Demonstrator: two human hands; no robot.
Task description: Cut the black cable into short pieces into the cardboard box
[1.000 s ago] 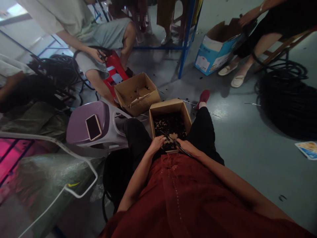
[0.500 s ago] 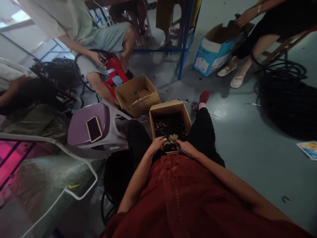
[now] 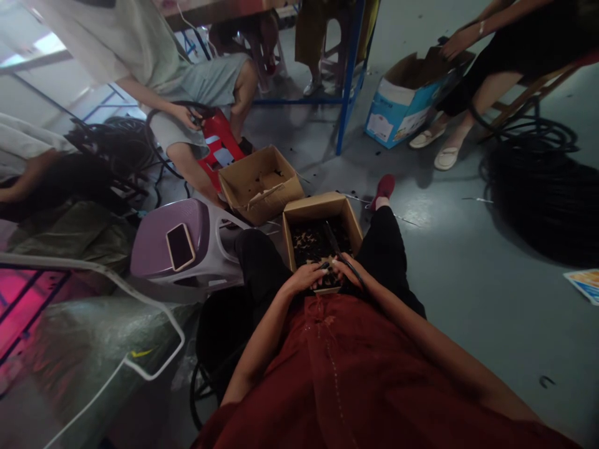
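In the head view, my left hand [image 3: 309, 276] is at the near edge of an open cardboard box [image 3: 289, 240] between my legs, its fingers closed on a small black piece [image 3: 324, 265]. Close beside it, my right hand [image 3: 347, 269] grips a long, thin black object [image 3: 333, 240]. That object points up and away over the box and also runs back along my wrist; its exact kind is unclear. Many small black pieces [image 3: 309, 240] cover the bottom of the box. My hands hide part of the near side.
A second cardboard box [image 3: 262, 202] touches mine. Left of me stands a purple stool [image 3: 150, 243] with a phone [image 3: 180, 247]. A seated person holds black tubing by a red box [image 3: 219, 140]. At right are a blue box [image 3: 390, 118] and a black coil [image 3: 538, 193].
The long black object has swung from pointing left to pointing away from me. My hands have come closer together, and the small black piece now shows at my left fingertips.
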